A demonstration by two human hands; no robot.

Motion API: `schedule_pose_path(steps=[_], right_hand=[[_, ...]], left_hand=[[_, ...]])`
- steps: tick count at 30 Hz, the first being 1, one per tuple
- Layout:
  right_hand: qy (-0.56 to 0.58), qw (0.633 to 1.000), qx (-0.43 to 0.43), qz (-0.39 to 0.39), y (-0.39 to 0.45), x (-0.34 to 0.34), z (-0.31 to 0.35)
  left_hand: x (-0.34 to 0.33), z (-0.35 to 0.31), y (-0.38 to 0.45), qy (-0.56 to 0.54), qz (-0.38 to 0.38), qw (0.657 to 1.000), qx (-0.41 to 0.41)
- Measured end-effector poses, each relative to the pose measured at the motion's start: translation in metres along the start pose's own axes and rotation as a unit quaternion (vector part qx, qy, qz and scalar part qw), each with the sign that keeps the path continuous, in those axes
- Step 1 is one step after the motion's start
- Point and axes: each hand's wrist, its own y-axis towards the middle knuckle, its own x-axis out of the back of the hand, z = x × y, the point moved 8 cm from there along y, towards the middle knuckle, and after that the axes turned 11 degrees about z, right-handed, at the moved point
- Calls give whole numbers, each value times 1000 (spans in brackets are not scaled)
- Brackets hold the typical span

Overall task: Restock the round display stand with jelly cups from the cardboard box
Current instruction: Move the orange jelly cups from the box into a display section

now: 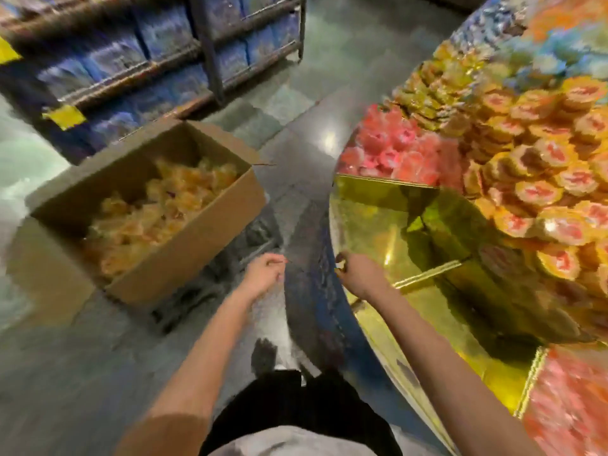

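Between loads: both hands, left [263,269] and right [357,271], loosely curled, their grip apparently empty though blurred, must next reach toward ten o'clock for jelly cups [158,215] in the cardboard box [184,258].

Both hands [263,273] [357,274] between box [184,258] and stand [362,225]

I see a grey tiled floor [98,350] carrying an open cardboard box [184,258] of yellow-orange jelly cups [158,209], which seems to sit on something dark and blurred beneath it. To the right is the round display stand [371,225], its gold compartment bare by the rim, with pink cups [394,153] and stacked orange-rimmed cups [539,189] lying in neighbouring sections. A shelving rack [210,60] of blue packs stands behind.
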Motion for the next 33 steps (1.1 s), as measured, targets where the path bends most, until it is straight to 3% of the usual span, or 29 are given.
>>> schedule_pose_path(steps=[6,10,14,19,27,30,33], right_hand=[[-84,985,139,53,60,-4,163],[-131,962,224,86,95,-20,250],[-143,949,253,125,142,-36,310],[-114,949,246,161,225,-65,348],[-131,948,164,239,330,-109,362],[-161,941,124,272,346,-123,358],[-195,940,117,254,352,-124,361]], left_hand=[[148,72,-40,-134,-164,976,40],[209,116,-67,-220,-289,931,46],[246,154,-68,-307,-354,882,54],[272,167,-43,-412,-382,825,62],[292,178,-5,-540,-429,716,113],[293,178,9,-558,-432,698,126],[297,174,22,-571,-426,689,134]])
